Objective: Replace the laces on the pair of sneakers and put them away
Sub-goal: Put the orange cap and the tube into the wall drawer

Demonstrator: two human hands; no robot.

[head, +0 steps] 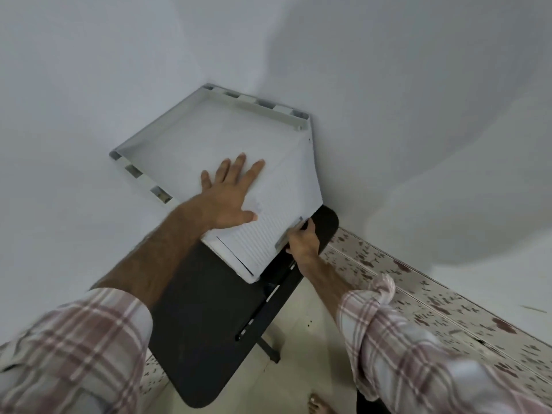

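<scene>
White plastic cabinet (239,138) in the wall corner, beside a black table (203,318). Left hand (230,195) lies flat on the ribbed door (268,234), fingers spread and straight. Right hand (300,242) curls around the metal handle (288,234) at the door's edge. Sneakers not visible; whether they sit inside, cannot tell. Likely working the door: steady the panel with the palm, move the handle evenly, keep fingers out of the closing gap.
</scene>
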